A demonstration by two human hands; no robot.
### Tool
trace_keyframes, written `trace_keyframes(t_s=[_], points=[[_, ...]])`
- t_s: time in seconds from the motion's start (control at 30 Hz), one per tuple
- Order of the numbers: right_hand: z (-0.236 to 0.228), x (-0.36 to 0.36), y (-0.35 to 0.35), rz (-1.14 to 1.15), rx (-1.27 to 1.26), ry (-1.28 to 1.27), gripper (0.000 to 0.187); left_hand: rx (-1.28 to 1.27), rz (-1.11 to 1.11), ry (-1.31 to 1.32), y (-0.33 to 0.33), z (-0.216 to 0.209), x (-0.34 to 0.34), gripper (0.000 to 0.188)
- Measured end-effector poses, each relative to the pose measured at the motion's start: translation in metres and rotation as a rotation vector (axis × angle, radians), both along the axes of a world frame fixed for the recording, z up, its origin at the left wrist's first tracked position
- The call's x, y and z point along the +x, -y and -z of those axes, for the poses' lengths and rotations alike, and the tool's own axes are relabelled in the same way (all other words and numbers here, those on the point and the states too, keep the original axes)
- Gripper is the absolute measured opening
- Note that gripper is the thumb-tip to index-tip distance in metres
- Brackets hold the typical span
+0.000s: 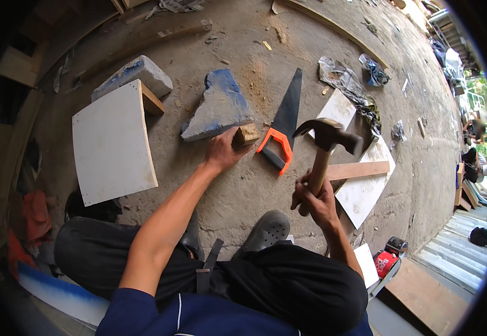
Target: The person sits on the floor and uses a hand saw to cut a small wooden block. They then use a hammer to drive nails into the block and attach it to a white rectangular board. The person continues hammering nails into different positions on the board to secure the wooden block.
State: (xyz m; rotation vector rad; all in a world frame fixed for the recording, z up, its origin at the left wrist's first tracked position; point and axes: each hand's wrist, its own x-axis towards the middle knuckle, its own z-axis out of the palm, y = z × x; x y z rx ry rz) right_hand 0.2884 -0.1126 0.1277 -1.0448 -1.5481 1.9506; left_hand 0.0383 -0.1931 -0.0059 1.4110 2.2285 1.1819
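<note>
The handsaw lies between the wood block and the hammer.

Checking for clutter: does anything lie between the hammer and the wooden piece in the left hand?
The orange-handled saw lies on the floor between hammer and wooden piece; the hammer seems raised above it.
</note>
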Motion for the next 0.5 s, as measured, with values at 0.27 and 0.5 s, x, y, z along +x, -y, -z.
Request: trace_keyframes(t_s=[0.27,0.5], points=[[0.008,-0.047,0.004,-0.148,0.029,0.329,0.035,0.0,-0.009,0.035,0.003,-0.019,0.003,0.05],[0.034,-0.066,0.015,-0.165,0.215,0.162,0.026,-0.014,-0.018,0.082,0.006,-0.021,0.002,0.049]])
